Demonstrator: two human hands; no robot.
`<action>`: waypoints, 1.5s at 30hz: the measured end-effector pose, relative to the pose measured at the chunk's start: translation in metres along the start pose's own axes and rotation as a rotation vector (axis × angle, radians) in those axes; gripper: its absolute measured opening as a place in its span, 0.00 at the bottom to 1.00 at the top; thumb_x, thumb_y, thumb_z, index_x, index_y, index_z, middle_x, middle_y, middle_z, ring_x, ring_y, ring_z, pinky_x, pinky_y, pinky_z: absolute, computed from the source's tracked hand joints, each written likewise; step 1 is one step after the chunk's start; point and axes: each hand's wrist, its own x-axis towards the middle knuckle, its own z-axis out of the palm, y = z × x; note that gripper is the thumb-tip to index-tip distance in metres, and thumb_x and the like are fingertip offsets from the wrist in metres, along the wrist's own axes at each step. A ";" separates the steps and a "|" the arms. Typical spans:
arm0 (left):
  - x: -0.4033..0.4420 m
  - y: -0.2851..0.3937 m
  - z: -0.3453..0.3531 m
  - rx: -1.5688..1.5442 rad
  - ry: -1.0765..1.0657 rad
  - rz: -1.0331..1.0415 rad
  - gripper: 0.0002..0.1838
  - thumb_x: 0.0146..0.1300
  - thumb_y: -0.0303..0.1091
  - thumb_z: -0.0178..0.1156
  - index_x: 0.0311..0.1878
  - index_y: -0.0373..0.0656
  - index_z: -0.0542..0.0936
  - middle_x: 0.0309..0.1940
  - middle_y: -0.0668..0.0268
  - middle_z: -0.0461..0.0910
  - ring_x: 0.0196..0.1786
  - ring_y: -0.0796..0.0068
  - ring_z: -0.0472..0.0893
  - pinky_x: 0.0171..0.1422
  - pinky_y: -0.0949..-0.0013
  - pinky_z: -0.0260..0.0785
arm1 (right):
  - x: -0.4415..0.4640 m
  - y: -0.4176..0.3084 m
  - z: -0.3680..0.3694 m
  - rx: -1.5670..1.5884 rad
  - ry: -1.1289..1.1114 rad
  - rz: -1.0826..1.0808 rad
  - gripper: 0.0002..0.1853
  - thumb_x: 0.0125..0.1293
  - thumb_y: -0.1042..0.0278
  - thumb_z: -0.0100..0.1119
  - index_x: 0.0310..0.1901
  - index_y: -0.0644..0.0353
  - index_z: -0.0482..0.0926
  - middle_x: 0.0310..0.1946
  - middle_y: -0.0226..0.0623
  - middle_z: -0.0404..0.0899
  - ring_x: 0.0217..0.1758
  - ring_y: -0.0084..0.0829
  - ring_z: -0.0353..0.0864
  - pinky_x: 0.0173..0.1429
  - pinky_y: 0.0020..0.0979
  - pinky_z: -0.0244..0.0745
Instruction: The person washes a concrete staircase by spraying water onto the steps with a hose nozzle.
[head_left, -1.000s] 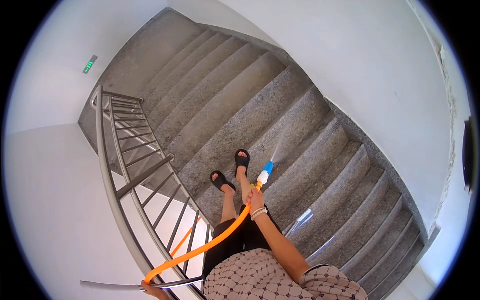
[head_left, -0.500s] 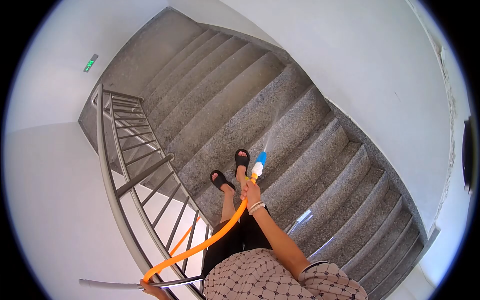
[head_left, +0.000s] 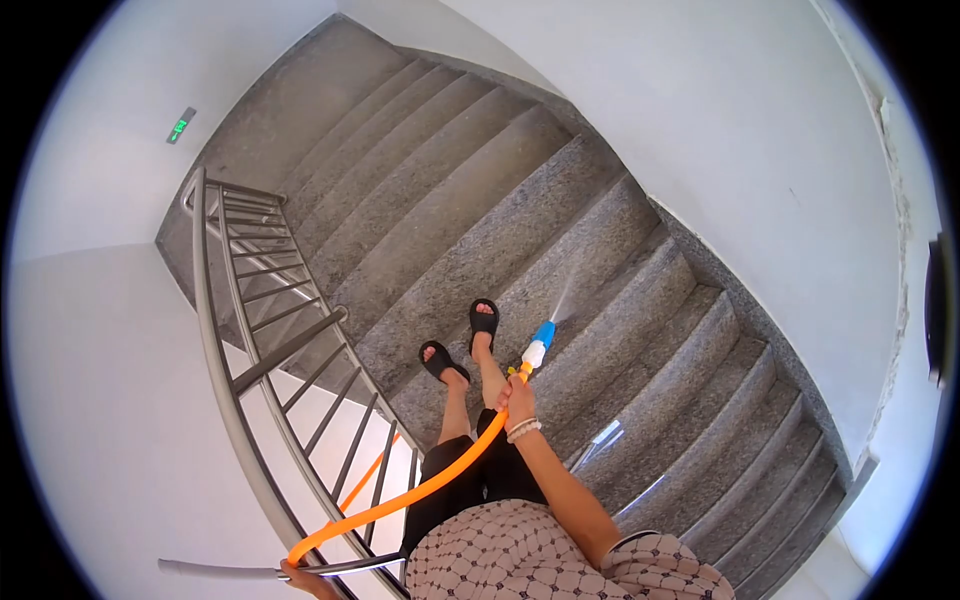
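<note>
My right hand [head_left: 516, 402], with a beaded bracelet at the wrist, is wrapped round an orange hose [head_left: 455, 470] just behind its spray nozzle [head_left: 538, 345]. The nozzle is white with a blue tip, and a thin jet of water leaves it onto the stone steps [head_left: 595, 250]. At the bottom left, my left hand [head_left: 308, 581] is closed round the hose where it bends over the metal handrail [head_left: 232, 430]. Part of this hand is cut off by the frame edge.
My feet in black slippers [head_left: 484, 318] stand on a step beside the railing. Grey stairs run along a curved white wall [head_left: 760, 200]. A green exit sign [head_left: 181, 126] hangs at upper left. Another stretch of orange hose [head_left: 370, 475] shows behind the bars.
My right hand has swung the nozzle to the right and slightly down, and the jet now lands further right on the steps. My left hand has stayed in place.
</note>
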 end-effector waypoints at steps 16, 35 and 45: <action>0.015 -0.017 -0.019 -0.024 -0.011 -0.031 0.15 0.55 0.40 0.46 0.20 0.40 0.63 0.18 0.69 0.62 0.21 0.78 0.62 0.27 0.76 0.57 | -0.002 -0.003 0.032 -0.007 -0.071 0.046 0.05 0.58 0.68 0.44 0.27 0.54 0.61 0.13 0.23 0.57 0.10 0.16 0.54 0.12 0.19 0.51; 0.055 -0.007 0.051 -0.153 0.141 -0.115 0.15 0.58 0.40 0.45 0.25 0.37 0.63 0.20 0.68 0.53 0.23 0.76 0.59 0.24 0.76 0.53 | 0.092 0.163 0.184 -0.094 -0.204 1.040 0.11 0.61 0.65 0.43 0.22 0.57 0.60 0.12 0.25 0.58 0.11 0.17 0.58 0.14 0.17 0.58; 0.058 0.034 0.090 0.010 0.341 -0.273 0.15 0.52 0.46 0.50 0.21 0.45 0.64 0.17 0.70 0.60 0.20 0.82 0.64 0.24 0.80 0.59 | 0.142 0.259 0.262 -0.333 -0.222 0.820 0.14 0.63 0.61 0.41 0.22 0.56 0.59 0.10 0.24 0.57 0.09 0.16 0.56 0.12 0.17 0.56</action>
